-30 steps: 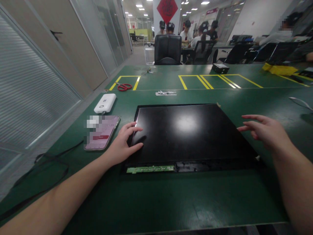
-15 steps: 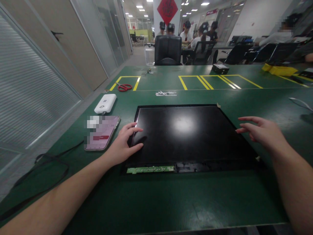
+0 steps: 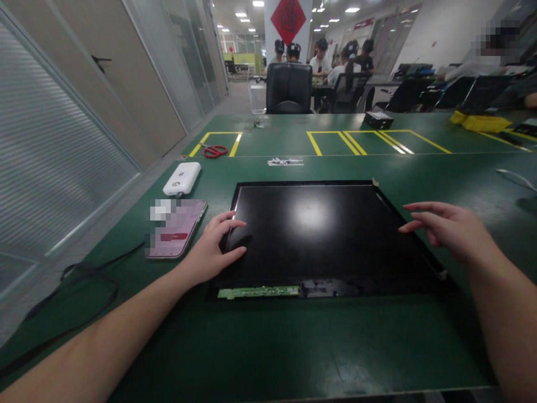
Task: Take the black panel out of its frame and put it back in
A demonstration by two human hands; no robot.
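A black display panel [image 3: 319,246] lies flat on the green table [image 3: 285,347]. Along its near edge, toward the left, runs a narrow green circuit board [image 3: 258,291]. My left hand [image 3: 216,243] rests over the panel's left edge, its thumb and fingers apart. At the right edge my right hand [image 3: 448,226] hovers with fingers stretched toward the panel; whether the fingertips touch it I cannot tell. Small pale tabs show at the panel's right corners.
To the left lie a phone [image 3: 178,229] and a white power bank [image 3: 182,178], with a dark strap [image 3: 90,268] trailing nearby. Red-handled scissors [image 3: 215,151], white scraps [image 3: 285,162] and a black box [image 3: 378,119] sit farther back. Several people are beyond the table.
My right hand has shifted slightly left, closer over the panel's right edge. That edge of the panel now shows a visible gap or lighter rim. My left hand stays put.
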